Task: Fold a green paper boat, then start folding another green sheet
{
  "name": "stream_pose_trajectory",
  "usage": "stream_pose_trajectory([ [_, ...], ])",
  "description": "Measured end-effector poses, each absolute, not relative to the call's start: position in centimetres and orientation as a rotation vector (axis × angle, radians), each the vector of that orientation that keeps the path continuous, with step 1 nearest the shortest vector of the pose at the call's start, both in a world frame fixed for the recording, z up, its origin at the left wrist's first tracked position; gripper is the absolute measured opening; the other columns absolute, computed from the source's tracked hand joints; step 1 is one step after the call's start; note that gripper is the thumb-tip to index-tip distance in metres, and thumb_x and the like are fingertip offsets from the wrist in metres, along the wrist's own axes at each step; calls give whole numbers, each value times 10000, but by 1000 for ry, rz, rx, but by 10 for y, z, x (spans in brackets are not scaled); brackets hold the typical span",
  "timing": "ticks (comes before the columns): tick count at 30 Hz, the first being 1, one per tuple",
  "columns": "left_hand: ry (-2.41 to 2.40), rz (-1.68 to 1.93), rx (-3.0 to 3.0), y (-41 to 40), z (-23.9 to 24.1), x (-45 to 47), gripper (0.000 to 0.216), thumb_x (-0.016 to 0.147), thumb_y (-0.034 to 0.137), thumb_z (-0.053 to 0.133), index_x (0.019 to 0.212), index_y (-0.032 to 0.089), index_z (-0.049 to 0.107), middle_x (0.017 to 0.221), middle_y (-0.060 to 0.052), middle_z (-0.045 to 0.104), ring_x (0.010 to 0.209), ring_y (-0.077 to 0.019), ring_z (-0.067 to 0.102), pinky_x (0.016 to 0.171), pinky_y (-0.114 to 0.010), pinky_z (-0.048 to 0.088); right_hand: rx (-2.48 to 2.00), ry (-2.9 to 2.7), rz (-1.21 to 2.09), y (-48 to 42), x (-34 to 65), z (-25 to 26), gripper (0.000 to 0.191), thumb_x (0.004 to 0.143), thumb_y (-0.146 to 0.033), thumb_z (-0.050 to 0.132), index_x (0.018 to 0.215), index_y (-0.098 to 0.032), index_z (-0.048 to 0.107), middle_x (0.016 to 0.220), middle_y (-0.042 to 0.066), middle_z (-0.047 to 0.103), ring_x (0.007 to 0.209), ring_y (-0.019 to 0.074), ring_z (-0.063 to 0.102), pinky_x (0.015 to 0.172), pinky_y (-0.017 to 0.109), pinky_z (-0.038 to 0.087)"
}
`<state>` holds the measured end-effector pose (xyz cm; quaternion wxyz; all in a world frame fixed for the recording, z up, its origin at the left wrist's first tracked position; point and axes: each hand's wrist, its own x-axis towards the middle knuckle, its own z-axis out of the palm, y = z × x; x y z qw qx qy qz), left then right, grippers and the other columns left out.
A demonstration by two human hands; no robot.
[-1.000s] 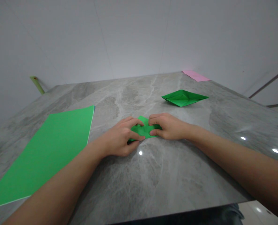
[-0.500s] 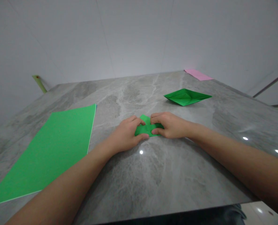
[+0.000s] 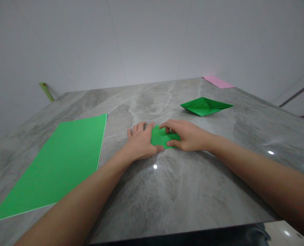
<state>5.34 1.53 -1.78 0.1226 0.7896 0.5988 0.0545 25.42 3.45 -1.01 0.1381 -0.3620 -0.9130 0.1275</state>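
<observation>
A small folded piece of green paper [image 3: 161, 137] lies on the table between my two hands. My left hand [image 3: 143, 139] rests on the tabletop at its left side, fingers spread, with the thumb at the paper's near edge. From the right, my right hand [image 3: 184, 134] grips the paper, thumb on its near part and index finger bent over its far part. The palm hides the paper's right end. Beyond that hand sits a pointed, boat-like folded green paper [image 3: 203, 107], untouched.
Large green paper sheets [image 3: 62, 157] lie on the left of the grey marbled table [image 3: 141, 205]. Pink paper [image 3: 218, 82] is at the far right edge, by the wall [image 3: 152, 41]. A light green strip-like object [image 3: 46, 91] stands at the far left.
My left hand has gone from pinching the folded paper to lying with fingers spread beside it. The paper's near band no longer shows; its surface looks flatter. The right index finger has lifted slightly.
</observation>
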Motion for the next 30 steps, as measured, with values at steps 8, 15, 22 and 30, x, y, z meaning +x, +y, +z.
stream_pose_trajectory([
  [8, 1745, 133, 2304, 17, -17, 54, 1020, 668, 637, 648, 1515, 226, 253, 1536, -191, 299, 1403, -389, 262, 1073, -650, 230, -1106, -2647, 234, 30, 248, -15, 793, 762, -475, 690, 1431, -172, 391, 1344, 190, 518, 1246, 401, 450, 1047, 653, 274],
  [15, 1740, 135, 2299, 18, -17, 53, 1043, 653, 643, 648, 1515, 203, 261, 1542, -187, 289, 1405, -390, 261, 1081, -646, 231, -1388, -2612, 459, 33, 250, -16, 950, 746, -451, 693, 1526, -188, 218, 1545, 191, 299, 1449, 474, 76, 1074, 757, 106],
  [22, 1708, 107, 2285, 20, -14, 46, 1086, 646, 645, 654, 1524, 176, 220, 1568, -181, 261, 1427, -395, 228, 1101, -657, 192, -1487, -2613, 551, 35, 259, -13, 1014, 733, -425, 705, 1542, -151, 159, 1573, 223, 223, 1453, 469, 32, 1077, 750, 119],
  [30, 1693, 36, 2245, 22, -10, 42, 1079, 660, 592, 671, 1522, 153, 192, 1599, -201, 172, 1464, -375, 166, 1128, -615, 173, -1512, -2617, 593, 40, 271, -12, 1031, 727, -426, 707, 1550, -193, 132, 1591, 209, 178, 1450, 475, 37, 1080, 740, 128],
])
